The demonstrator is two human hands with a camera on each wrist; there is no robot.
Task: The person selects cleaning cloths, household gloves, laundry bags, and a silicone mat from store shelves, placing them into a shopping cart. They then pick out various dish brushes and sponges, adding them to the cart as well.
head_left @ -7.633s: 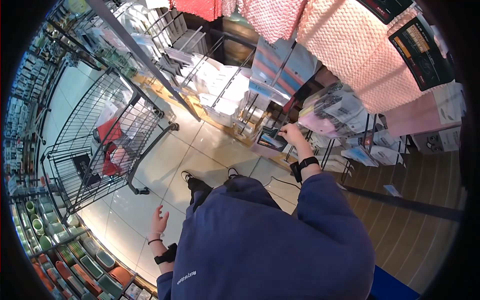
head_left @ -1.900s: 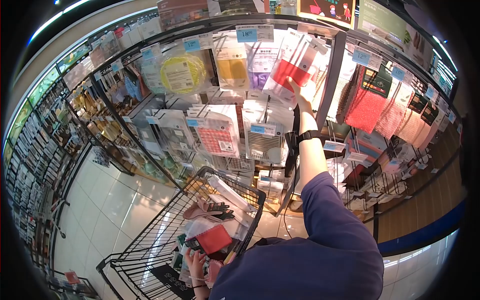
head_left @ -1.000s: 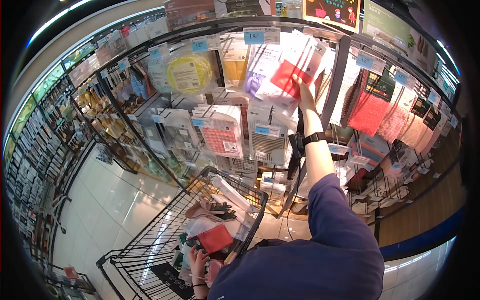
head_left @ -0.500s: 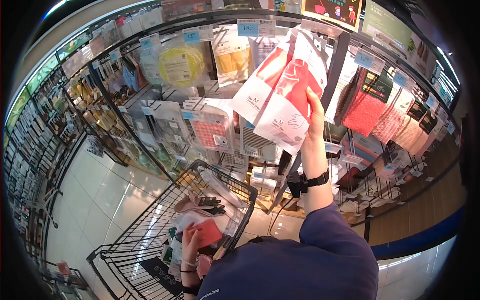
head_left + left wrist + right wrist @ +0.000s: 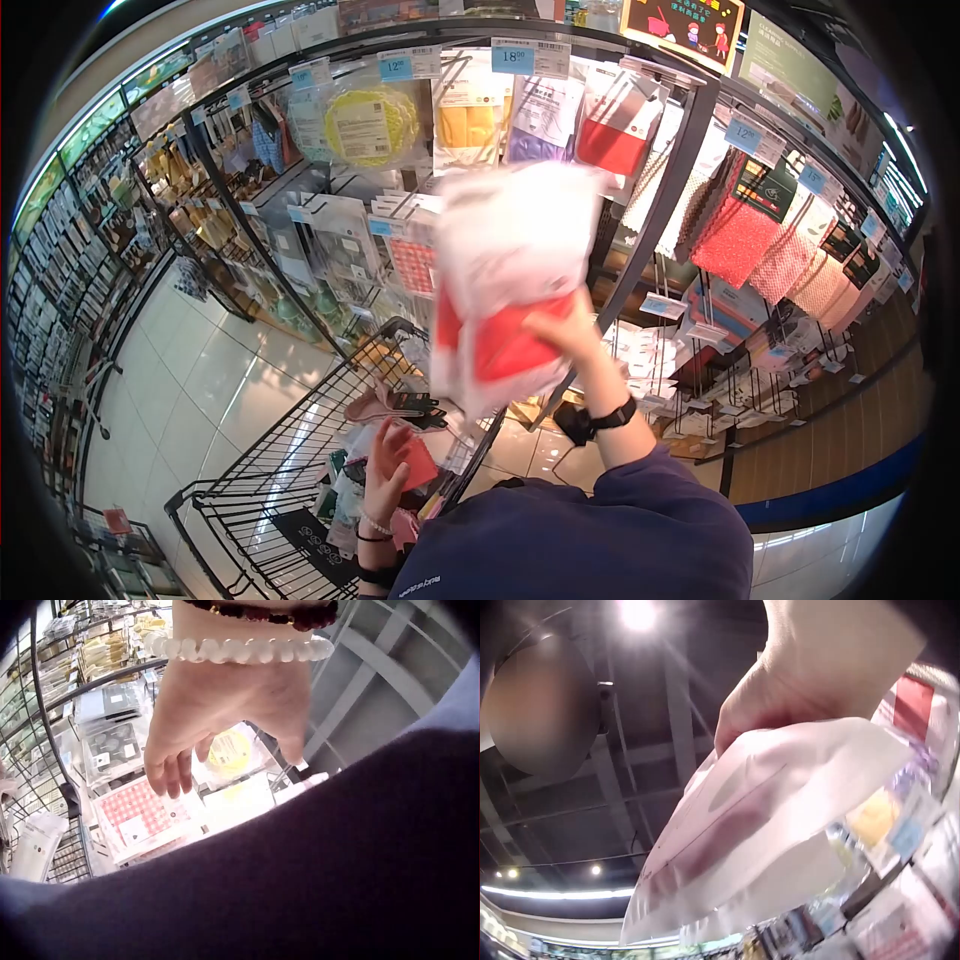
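Note:
My right hand [image 5: 570, 328] grips white and red glove packets [image 5: 515, 250], blurred in the head view, in front of the rack. From the right wrist view, the thumb side of the right hand [image 5: 802, 682] lies over a pale plastic packet [image 5: 757, 817]; its fingertips are hidden. Above the cart's near side hangs my left hand [image 5: 385, 475], fingers loosely bent, beside a red item [image 5: 418, 465]. The left wrist view shows the left hand [image 5: 225, 712] with nothing in it and its fingers hanging down.
A wire shopping cart [image 5: 250, 470] holding goods stands in front at left. Behind it runs a rack hung with yellow [image 5: 467, 125], purple and red packets. Rough red cloths [image 5: 735, 235] hang at the right. Tiled floor [image 5: 170, 370] lies left of the cart.
The right hand has come down and toward the body with the packets, away from the hooks, and they now hang the other way up. The left hand has shifted slightly.

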